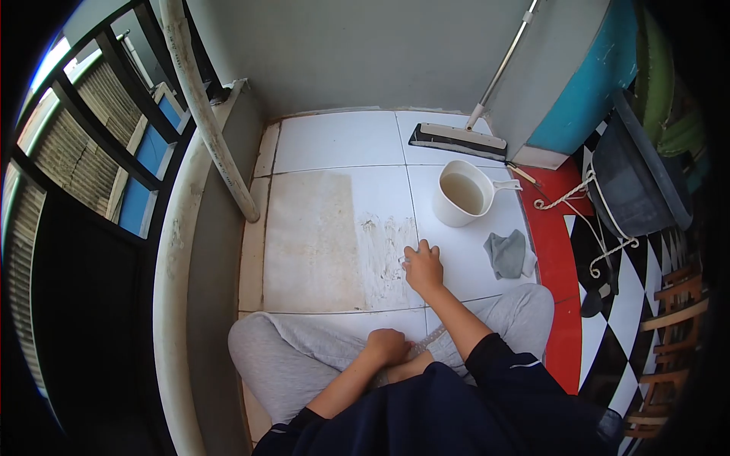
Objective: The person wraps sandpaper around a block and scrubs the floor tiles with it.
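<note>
My right hand presses on the white floor tile, its fingers curled round something small that I cannot make out. Beside it, a smeared patch of whitish, streaky residue borders a brownish stained area of the same tile. My left hand rests closed on my lap near my crossed legs, and its fingers hide anything inside. A white dipper with murky water stands beyond my right hand. Right of that hand lies a crumpled grey cloth.
A floor squeegee leans at the back wall. On the right, a dark plant pot sits in a white metal stand by the red floor strip. A white pipe and black railing border the left.
</note>
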